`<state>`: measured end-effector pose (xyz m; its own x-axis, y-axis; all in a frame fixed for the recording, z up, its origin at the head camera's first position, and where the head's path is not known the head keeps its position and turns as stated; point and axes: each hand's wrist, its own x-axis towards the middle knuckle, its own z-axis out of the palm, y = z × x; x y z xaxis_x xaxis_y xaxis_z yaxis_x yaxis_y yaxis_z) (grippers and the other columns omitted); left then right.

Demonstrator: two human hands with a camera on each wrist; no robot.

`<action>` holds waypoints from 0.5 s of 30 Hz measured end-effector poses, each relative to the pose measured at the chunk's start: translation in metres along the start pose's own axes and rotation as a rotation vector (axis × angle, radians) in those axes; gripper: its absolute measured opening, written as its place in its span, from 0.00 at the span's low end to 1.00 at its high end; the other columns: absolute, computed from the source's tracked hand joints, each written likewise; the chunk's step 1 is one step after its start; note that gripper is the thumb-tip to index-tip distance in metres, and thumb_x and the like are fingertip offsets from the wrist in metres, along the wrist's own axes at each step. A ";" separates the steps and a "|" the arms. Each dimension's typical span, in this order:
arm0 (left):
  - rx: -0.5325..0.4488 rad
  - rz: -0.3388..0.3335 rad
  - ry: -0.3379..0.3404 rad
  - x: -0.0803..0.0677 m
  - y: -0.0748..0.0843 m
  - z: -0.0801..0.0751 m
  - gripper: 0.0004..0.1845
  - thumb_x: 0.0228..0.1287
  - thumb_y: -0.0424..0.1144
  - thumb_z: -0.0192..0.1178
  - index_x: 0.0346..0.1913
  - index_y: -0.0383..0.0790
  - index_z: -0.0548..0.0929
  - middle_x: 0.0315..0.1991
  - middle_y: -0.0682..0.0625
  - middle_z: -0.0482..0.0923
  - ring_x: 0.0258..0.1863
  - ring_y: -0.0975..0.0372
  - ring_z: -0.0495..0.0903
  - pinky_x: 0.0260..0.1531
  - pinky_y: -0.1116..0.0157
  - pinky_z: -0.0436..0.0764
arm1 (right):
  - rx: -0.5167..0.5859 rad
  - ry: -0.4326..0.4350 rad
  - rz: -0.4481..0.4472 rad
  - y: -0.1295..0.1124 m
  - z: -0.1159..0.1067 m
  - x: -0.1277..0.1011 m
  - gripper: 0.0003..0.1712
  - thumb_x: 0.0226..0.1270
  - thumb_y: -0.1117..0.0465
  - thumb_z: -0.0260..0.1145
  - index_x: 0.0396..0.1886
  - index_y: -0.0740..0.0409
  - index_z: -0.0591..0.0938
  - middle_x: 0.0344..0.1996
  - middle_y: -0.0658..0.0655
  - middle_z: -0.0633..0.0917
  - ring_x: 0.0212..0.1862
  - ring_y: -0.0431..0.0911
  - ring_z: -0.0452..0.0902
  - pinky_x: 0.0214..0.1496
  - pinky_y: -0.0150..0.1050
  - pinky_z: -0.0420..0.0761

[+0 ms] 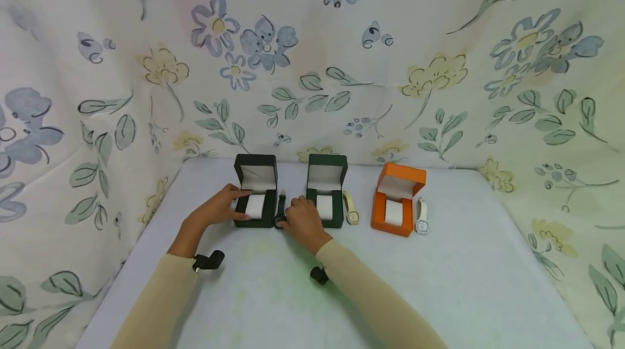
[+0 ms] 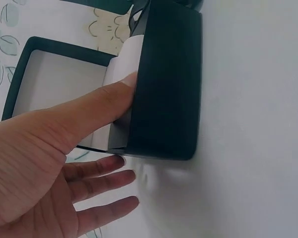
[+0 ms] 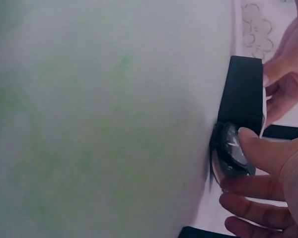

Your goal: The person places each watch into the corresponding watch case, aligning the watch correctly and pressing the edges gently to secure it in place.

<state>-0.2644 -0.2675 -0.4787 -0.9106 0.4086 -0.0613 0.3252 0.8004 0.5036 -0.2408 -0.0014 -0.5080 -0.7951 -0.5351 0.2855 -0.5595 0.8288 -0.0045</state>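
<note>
Left hand (image 1: 221, 207) at centre-left of the frame, thumb on the white cushion of the open dark green box (image 1: 255, 197), fingers straight beside it, right hand (image 1: 304, 222) just right of that box, fingers curled onto the black watch (image 1: 280, 213) lying beside it
</note>
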 end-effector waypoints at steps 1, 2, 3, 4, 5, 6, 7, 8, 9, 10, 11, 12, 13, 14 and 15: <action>0.001 -0.002 -0.005 0.001 0.000 0.000 0.42 0.55 0.43 0.78 0.71 0.32 0.73 0.57 0.28 0.69 0.54 0.42 0.75 0.56 0.42 0.77 | -0.005 -0.005 0.005 0.000 0.001 0.000 0.20 0.62 0.39 0.73 0.28 0.51 0.90 0.30 0.50 0.82 0.38 0.47 0.76 0.49 0.44 0.81; -0.002 -0.004 -0.009 0.002 0.001 -0.001 0.42 0.55 0.43 0.78 0.71 0.32 0.73 0.58 0.28 0.69 0.54 0.42 0.75 0.57 0.42 0.77 | -0.011 -0.009 0.010 -0.001 0.001 0.000 0.20 0.62 0.39 0.73 0.27 0.50 0.90 0.30 0.50 0.82 0.38 0.47 0.76 0.50 0.44 0.81; -0.003 -0.006 -0.012 0.003 0.001 -0.001 0.42 0.55 0.43 0.78 0.71 0.32 0.73 0.57 0.29 0.69 0.54 0.43 0.75 0.57 0.42 0.77 | -0.016 -0.012 0.016 -0.001 0.001 0.000 0.20 0.62 0.39 0.73 0.28 0.50 0.90 0.30 0.50 0.83 0.38 0.47 0.76 0.50 0.44 0.81; -0.005 -0.007 -0.014 0.004 0.002 -0.001 0.42 0.55 0.43 0.78 0.71 0.33 0.73 0.57 0.29 0.69 0.54 0.43 0.75 0.57 0.42 0.77 | -0.022 -0.012 0.019 -0.002 0.002 0.000 0.20 0.61 0.39 0.73 0.28 0.50 0.90 0.30 0.50 0.83 0.38 0.47 0.76 0.50 0.44 0.81; -0.005 -0.008 -0.017 0.005 0.002 -0.001 0.42 0.55 0.43 0.78 0.71 0.33 0.73 0.57 0.29 0.69 0.53 0.43 0.75 0.57 0.43 0.77 | -0.026 -0.015 0.021 -0.002 0.001 0.000 0.20 0.62 0.39 0.73 0.28 0.50 0.90 0.30 0.50 0.83 0.39 0.47 0.77 0.51 0.44 0.80; -0.003 -0.007 -0.018 0.005 0.003 -0.001 0.43 0.55 0.43 0.79 0.71 0.32 0.73 0.57 0.28 0.69 0.53 0.43 0.75 0.57 0.42 0.77 | -0.027 -0.013 0.021 -0.003 0.001 0.000 0.20 0.62 0.39 0.73 0.29 0.50 0.90 0.30 0.50 0.83 0.39 0.48 0.77 0.52 0.45 0.80; -0.005 -0.008 -0.018 0.005 0.003 -0.001 0.43 0.54 0.43 0.79 0.71 0.33 0.73 0.57 0.28 0.69 0.53 0.43 0.75 0.56 0.43 0.77 | -0.030 -0.012 0.020 -0.003 0.001 0.000 0.19 0.62 0.40 0.73 0.30 0.51 0.90 0.31 0.51 0.84 0.39 0.48 0.77 0.52 0.45 0.80; -0.002 -0.008 -0.015 0.005 0.003 -0.001 0.43 0.54 0.43 0.79 0.71 0.33 0.73 0.57 0.28 0.69 0.53 0.43 0.75 0.56 0.43 0.78 | -0.028 -0.009 0.019 -0.004 0.001 0.000 0.19 0.63 0.40 0.74 0.31 0.51 0.90 0.31 0.51 0.84 0.40 0.48 0.77 0.53 0.46 0.80; -0.001 -0.008 -0.011 0.005 0.004 -0.001 0.42 0.54 0.43 0.79 0.71 0.33 0.74 0.57 0.28 0.69 0.53 0.43 0.75 0.56 0.43 0.78 | -0.024 -0.004 0.018 -0.004 0.001 0.000 0.19 0.63 0.41 0.74 0.32 0.51 0.90 0.31 0.51 0.84 0.40 0.48 0.77 0.53 0.46 0.80; 0.002 -0.005 -0.006 0.004 0.004 -0.001 0.42 0.53 0.43 0.79 0.70 0.33 0.74 0.57 0.28 0.69 0.53 0.43 0.75 0.56 0.43 0.78 | -0.020 -0.003 0.017 -0.005 0.001 0.000 0.18 0.63 0.41 0.74 0.33 0.51 0.90 0.31 0.51 0.84 0.40 0.48 0.77 0.54 0.47 0.80; 0.001 -0.007 0.001 0.004 0.004 -0.001 0.42 0.53 0.42 0.80 0.70 0.34 0.74 0.57 0.28 0.69 0.53 0.43 0.75 0.55 0.43 0.78 | -0.013 -0.006 0.017 -0.005 0.001 0.000 0.18 0.63 0.41 0.74 0.34 0.51 0.90 0.32 0.51 0.85 0.40 0.48 0.77 0.54 0.47 0.80; 0.007 -0.002 0.009 0.003 0.004 0.000 0.42 0.53 0.42 0.80 0.70 0.34 0.75 0.57 0.28 0.69 0.53 0.43 0.76 0.55 0.42 0.78 | -0.008 -0.006 0.016 -0.005 0.001 0.000 0.18 0.63 0.41 0.74 0.34 0.51 0.90 0.32 0.51 0.85 0.40 0.48 0.78 0.54 0.47 0.80; 0.009 -0.004 0.017 0.002 0.004 0.001 0.41 0.53 0.42 0.80 0.70 0.35 0.75 0.58 0.28 0.69 0.53 0.42 0.76 0.55 0.42 0.78 | -0.003 -0.006 0.015 -0.006 0.001 0.000 0.18 0.62 0.41 0.74 0.34 0.51 0.90 0.31 0.51 0.85 0.40 0.48 0.78 0.54 0.47 0.80; 0.015 -0.001 0.025 0.001 0.004 0.001 0.41 0.53 0.42 0.80 0.69 0.35 0.76 0.58 0.28 0.69 0.53 0.42 0.76 0.55 0.42 0.78 | 0.004 -0.008 0.014 -0.006 0.001 0.000 0.18 0.62 0.41 0.74 0.34 0.51 0.90 0.31 0.50 0.85 0.40 0.48 0.78 0.55 0.47 0.80; 0.017 -0.005 0.033 0.000 0.004 0.002 0.41 0.53 0.42 0.80 0.69 0.35 0.76 0.58 0.28 0.69 0.54 0.42 0.76 0.55 0.42 0.78 | 0.014 -0.007 0.013 -0.005 0.002 0.000 0.18 0.62 0.41 0.74 0.32 0.50 0.90 0.30 0.50 0.85 0.40 0.47 0.79 0.55 0.48 0.80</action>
<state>-0.2629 -0.2629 -0.4784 -0.9200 0.3904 -0.0352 0.3249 0.8097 0.4887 -0.2379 -0.0058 -0.5097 -0.8038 -0.5254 0.2790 -0.5522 0.8334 -0.0213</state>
